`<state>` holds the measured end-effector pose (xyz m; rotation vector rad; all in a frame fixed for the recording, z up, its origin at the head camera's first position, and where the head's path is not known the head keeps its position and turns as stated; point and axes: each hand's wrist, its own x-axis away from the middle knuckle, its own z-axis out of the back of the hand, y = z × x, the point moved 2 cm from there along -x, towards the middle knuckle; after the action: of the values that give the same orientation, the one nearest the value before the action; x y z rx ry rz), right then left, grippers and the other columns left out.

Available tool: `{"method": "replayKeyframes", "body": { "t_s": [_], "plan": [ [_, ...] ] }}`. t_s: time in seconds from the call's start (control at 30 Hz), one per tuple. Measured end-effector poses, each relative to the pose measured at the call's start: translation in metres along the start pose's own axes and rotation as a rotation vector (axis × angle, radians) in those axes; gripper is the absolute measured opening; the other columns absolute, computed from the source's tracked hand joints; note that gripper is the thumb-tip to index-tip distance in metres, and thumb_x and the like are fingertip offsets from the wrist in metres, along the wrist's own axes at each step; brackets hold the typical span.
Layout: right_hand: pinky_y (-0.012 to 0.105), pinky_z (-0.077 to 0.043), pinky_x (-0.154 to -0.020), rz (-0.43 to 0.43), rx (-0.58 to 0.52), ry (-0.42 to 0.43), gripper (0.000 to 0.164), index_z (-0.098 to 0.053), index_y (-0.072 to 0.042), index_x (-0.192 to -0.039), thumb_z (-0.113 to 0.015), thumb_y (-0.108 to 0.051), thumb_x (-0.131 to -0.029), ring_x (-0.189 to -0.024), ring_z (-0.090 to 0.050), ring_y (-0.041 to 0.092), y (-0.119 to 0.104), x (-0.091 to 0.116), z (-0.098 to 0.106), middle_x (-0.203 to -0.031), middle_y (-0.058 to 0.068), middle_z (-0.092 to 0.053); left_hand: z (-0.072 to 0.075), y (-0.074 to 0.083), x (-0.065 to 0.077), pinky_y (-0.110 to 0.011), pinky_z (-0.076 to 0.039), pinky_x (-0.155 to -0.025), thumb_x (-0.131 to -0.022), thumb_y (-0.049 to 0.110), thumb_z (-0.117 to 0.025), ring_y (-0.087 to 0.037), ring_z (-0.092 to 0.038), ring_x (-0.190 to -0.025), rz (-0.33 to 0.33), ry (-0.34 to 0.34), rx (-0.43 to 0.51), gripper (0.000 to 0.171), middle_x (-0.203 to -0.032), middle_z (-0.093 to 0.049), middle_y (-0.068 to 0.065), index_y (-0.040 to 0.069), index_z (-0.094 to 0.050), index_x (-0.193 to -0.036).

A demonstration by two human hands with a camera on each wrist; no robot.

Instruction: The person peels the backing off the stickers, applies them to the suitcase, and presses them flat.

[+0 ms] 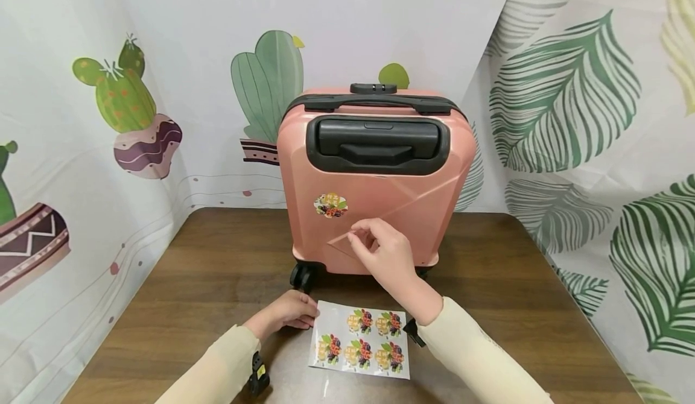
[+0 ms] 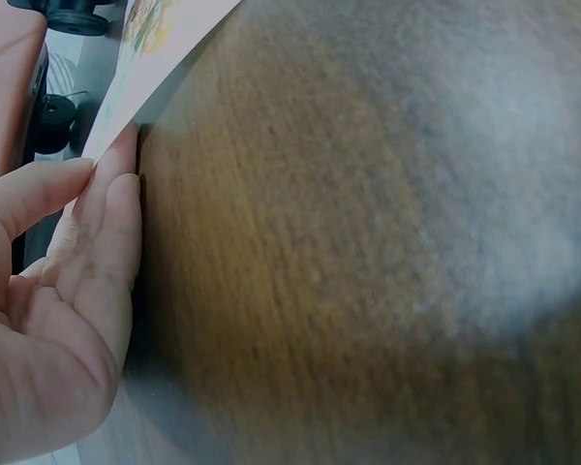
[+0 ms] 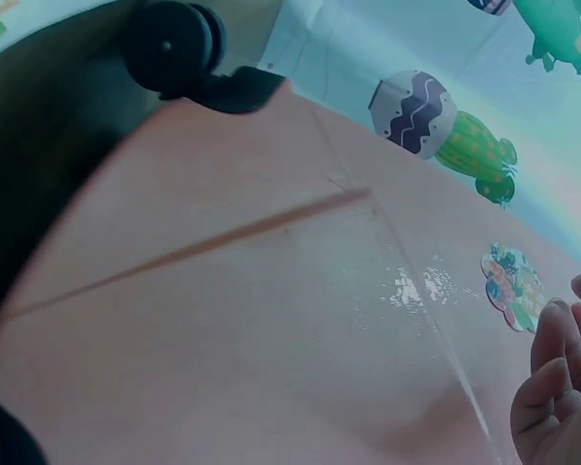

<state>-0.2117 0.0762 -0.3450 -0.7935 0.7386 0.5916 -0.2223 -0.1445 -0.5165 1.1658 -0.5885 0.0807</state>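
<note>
A pink suitcase (image 1: 320, 175) stands upright on the table. One round fruit-print sticker (image 1: 330, 205) is on its front, at the left. My right hand (image 1: 382, 253) hovers before the lower front of the case, its fingers loosely bent and the thumb near the index finger; nothing shows between them. In the right wrist view, fingers (image 3: 562, 363) appear close to the sticker. Below, my left hand (image 1: 293, 310) pinches the left edge of a white sticker sheet (image 1: 328, 313) between thumb and fingers. Several fruit stickers are on the sheet, and its upper left spot is blank.
A brown wooden table (image 1: 228, 253) carries everything. Black wheels (image 1: 302, 276) hold the suitcase up, and a black handle (image 1: 377, 142) is recessed in its upper front. Behind hangs a white curtain (image 1: 206, 6) printed with cacti and leaves.
</note>
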Motion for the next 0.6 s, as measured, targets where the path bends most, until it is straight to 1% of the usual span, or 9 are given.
{"method": "replayKeyframes", "body": {
  "t_s": [0.2, 0.33, 0.6],
  "plan": [
    [0.027, -0.053, -0.062, -0.053, -0.029, -0.047, 0.016, -0.072, -0.008, -0.096, -0.082, -0.012, -0.085, -0.068, -0.058, 0.012, 0.002, 0.014, 0.005, -0.082, 0.004, -0.069, 0.0, -0.001, 0.0, -0.027, -0.059, -0.066, -0.092, 0.003, -0.069, -0.009, -0.063, -0.064, 0.008, 0.006, -0.011, 0.01, -0.072, -0.068, 0.001, -0.005, -0.072, -0.097],
    [0.027, -0.051, -0.061, -0.074, -0.035, -0.054, 0.016, -0.071, -0.008, -0.094, -0.083, -0.012, -0.085, -0.067, -0.056, 0.013, 0.003, 0.022, 0.006, -0.079, 0.004, -0.067, 0.0, 0.0, -0.001, -0.028, -0.06, -0.066, -0.092, 0.004, -0.069, -0.009, -0.063, -0.064, 0.005, 0.006, -0.012, 0.01, -0.073, -0.069, 0.0, -0.005, -0.072, -0.097],
    [0.023, -0.047, -0.058, -0.096, -0.053, -0.057, 0.015, -0.071, -0.008, -0.094, -0.082, -0.01, -0.084, -0.064, -0.053, 0.009, 0.009, 0.039, 0.005, -0.078, 0.002, -0.067, -0.001, 0.0, -0.001, -0.027, -0.06, -0.066, -0.092, 0.003, -0.068, -0.009, -0.063, -0.064, 0.012, 0.002, -0.002, 0.008, -0.072, -0.068, 0.0, -0.004, -0.072, -0.096]
  ]
}}
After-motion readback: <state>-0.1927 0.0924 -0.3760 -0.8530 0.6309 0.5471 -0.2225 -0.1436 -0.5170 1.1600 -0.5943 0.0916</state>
